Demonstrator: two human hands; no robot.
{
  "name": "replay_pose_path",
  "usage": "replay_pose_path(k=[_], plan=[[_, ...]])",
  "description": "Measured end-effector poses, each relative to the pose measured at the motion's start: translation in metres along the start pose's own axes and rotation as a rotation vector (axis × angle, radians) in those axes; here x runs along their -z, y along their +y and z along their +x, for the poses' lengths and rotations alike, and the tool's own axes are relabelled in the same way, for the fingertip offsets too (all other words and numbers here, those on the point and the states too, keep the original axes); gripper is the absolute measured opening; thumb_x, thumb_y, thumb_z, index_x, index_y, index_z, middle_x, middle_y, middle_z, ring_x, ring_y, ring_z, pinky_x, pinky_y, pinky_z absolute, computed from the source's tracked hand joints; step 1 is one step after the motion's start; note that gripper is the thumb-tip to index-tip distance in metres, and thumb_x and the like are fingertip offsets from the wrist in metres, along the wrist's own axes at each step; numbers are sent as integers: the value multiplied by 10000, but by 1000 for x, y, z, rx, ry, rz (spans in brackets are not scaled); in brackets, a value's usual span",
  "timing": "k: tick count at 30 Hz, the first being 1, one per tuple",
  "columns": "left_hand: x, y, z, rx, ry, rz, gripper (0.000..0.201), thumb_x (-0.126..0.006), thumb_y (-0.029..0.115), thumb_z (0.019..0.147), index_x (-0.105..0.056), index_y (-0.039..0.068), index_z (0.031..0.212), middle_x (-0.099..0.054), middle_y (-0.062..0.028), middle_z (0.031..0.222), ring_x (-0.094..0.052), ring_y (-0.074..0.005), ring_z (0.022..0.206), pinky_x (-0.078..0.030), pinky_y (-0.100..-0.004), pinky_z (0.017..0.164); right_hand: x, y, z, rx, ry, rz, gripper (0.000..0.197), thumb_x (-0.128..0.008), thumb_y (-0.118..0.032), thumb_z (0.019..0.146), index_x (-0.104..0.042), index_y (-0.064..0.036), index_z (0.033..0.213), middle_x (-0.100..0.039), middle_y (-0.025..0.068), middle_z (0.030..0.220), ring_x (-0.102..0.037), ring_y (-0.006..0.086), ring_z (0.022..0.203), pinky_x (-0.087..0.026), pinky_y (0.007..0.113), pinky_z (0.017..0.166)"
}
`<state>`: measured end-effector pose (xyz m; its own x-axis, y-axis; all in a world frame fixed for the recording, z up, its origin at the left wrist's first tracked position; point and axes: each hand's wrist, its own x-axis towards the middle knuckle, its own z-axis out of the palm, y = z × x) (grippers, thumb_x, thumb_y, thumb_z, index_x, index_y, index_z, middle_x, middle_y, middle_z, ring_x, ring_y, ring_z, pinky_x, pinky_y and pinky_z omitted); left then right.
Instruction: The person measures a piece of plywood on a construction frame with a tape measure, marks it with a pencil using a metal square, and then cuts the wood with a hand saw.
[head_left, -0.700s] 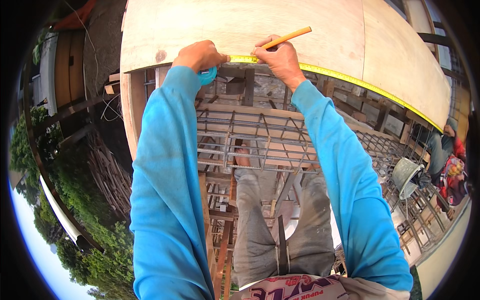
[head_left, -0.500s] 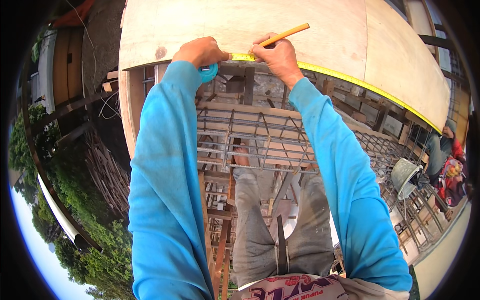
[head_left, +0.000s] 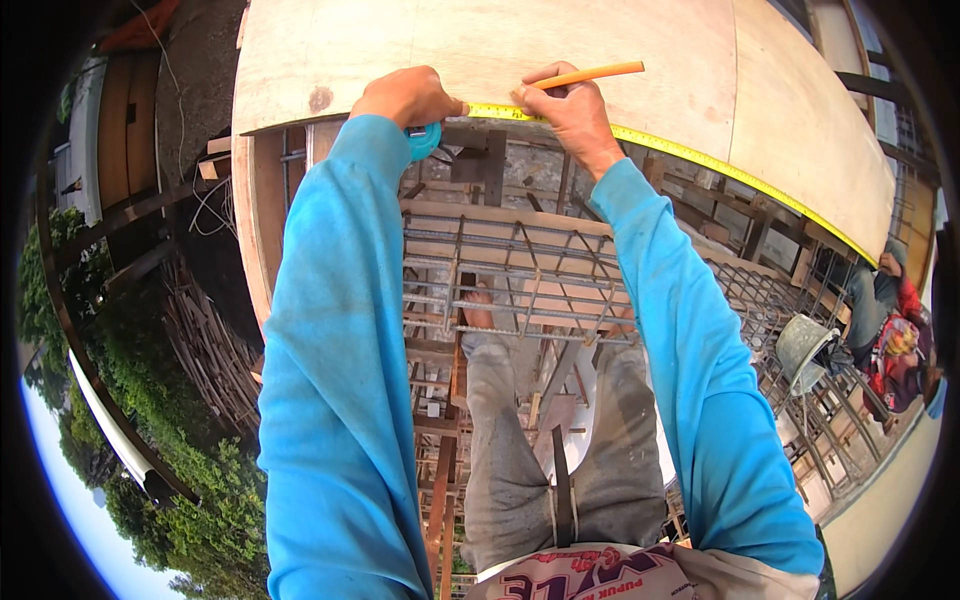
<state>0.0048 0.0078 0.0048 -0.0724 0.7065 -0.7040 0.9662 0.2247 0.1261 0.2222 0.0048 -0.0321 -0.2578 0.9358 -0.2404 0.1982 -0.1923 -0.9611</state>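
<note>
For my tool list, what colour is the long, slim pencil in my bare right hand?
The long, slim pencil is orange-yellow, seen best in the head view.

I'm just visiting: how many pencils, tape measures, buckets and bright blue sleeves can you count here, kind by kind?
Pencil: 1
Tape measure: 1
Bucket: 1
Blue sleeves: 2
Total: 5
</note>
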Motion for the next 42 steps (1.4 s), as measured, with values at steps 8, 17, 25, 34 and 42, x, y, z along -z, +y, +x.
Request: replay_pose_path(k=[8, 17, 25, 34, 42], plan=[[3, 2, 2, -6, -24, -15, 439, -727, 530, 802, -768, 102, 889, -728, -133, 949, -695, -294, 870, -529, -421, 794, 11, 4, 9, -85, -105, 158, 209, -717, -137, 868, -654, -1, 1014, -694, 133, 944, -693, 170, 819, -589, 268, 758], [4, 0, 2, -13, -21, -15, 393, -735, 511, 802, -774, 121, 768, -721, -116, 843, -676, -272, 769, -515, -408, 729, 7, 1, 7, -65, -90, 183, 176, -706, -114, 804, -657, 2, 927, -712, 137, 867, -688, 164, 766, -564, 279, 709], [4, 1, -4, -39, 12, -63, 407, -685, 469, 821, -770, 88, 707, -694, -146, 740, -616, -286, 659, -489, -415, 690, 2, 5, 6, -14, -63, 16, 177, -721, -162, 772, -671, -28, 876, -709, 97, 807, -670, 140, 705, -551, 270, 680], [3, 0, 0, -24, 17, -1, 401, -721, 496, 801, -772, 104, 866, -715, -149, 885, -674, -299, 786, -520, -426, 763, -9, 1, 8, 42, -66, -165, 181, -713, -213, 757, -676, -56, 840, -698, 74, 782, -668, 160, 740, -536, 287, 690], [2, -1, 3, -22, -3, 10, 470, -734, 522, 791, -770, 100, 993, -724, -159, 1000, -702, -309, 889, -534, -437, 817, -17, 2, 9, 37, -60, -145, 210, -709, -243, 762, -673, -55, 848, -699, 85, 775, -676, 176, 723, -548, 296, 691]])
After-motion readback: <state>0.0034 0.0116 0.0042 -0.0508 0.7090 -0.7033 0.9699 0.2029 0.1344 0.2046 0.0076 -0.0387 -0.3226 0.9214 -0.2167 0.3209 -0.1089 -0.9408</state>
